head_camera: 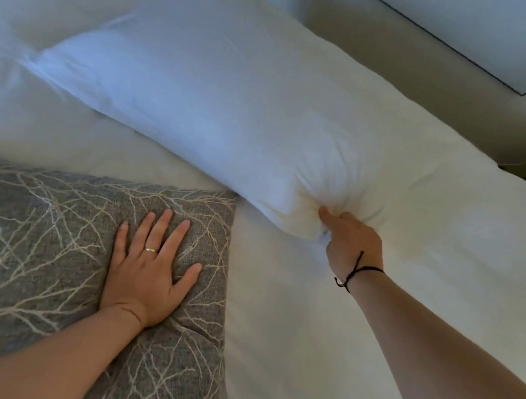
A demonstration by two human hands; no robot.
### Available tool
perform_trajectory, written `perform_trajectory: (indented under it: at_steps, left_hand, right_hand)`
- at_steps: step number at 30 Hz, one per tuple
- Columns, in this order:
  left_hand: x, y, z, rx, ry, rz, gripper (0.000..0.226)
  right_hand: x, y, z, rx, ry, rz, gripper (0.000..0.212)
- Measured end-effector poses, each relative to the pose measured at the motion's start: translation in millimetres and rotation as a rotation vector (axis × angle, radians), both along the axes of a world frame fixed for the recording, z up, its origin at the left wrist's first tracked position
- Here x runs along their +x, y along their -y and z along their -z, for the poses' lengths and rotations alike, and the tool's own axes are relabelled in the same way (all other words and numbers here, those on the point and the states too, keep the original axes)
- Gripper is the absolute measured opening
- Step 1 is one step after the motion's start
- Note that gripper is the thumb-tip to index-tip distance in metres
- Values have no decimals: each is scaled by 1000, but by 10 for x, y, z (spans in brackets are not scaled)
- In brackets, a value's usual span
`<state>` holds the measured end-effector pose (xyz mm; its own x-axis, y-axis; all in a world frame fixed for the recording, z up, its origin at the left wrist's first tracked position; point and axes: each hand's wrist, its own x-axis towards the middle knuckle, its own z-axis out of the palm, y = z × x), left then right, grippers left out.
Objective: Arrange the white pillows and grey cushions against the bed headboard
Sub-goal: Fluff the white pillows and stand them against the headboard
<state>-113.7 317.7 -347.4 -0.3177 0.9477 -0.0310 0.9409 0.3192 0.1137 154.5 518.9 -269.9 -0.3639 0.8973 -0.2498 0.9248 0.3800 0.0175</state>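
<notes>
Two hands: right grip (348,242) pinches white pillow (205,117); left (150,271) flat on grey cushion (44,253).

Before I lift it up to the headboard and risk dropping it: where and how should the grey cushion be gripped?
Probably at the grey cushion's far right corner, coming from the right side. That corner is free and lies on the bedsheet, beside the white pillow. The left hand only rests flat on top.

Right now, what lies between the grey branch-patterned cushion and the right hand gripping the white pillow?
Only bare white bed sheet shows, in the head view, between the grey branch-patterned cushion and the right hand, which grips the white pillow's near corner.
</notes>
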Motion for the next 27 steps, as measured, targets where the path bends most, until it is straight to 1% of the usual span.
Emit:
perform_trajectory:
  at_steps: [3,6,9,11,14,17,18,20,23,25,27]
  left_hand:
    - [4,5,-246,-73,34,-25,79]
    - [58,87,-583,-117,101,-35,83]
    - [234,265,-1019,-68,308,-16,84]
    - [378,401,-1334,-26,364,34,86]
    - [625,627,-1783,-12,303,221,95]
    - [958,816,-2165,-56,119,470,93]
    - [1090,887,-2273,-75,72,544,92]
    - [1399,1020,-2475,-113,36,658,91]
    - [1920,1171,-2751,-147,27,807,86]
    - [2246,1255,-2902,-138,12,895,81]
    - [2510,1331,-2979,-116,-22,959,78]
  right_hand:
    - [-134,321,-288,-64,42,-21,57]
    - [-253,872,-506,-150,-42,8,47]
    - [-191,1495,-726,-212,-128,58,48]
    - [-14,1890,-934,-238,-173,102,51]
    - [443,2442,-1317,-261,-259,185,47]
    - [957,2949,-1715,-290,-398,366,40]
    - [1130,3126,-1842,-315,-416,415,39]
    - [1483,3468,-2142,-287,-445,514,41]
    - [2020,3888,-2535,-315,-353,564,33]
    - [2354,4095,-2722,-299,-295,650,28]
    - [2663,4264,-2835,-273,-220,684,26]
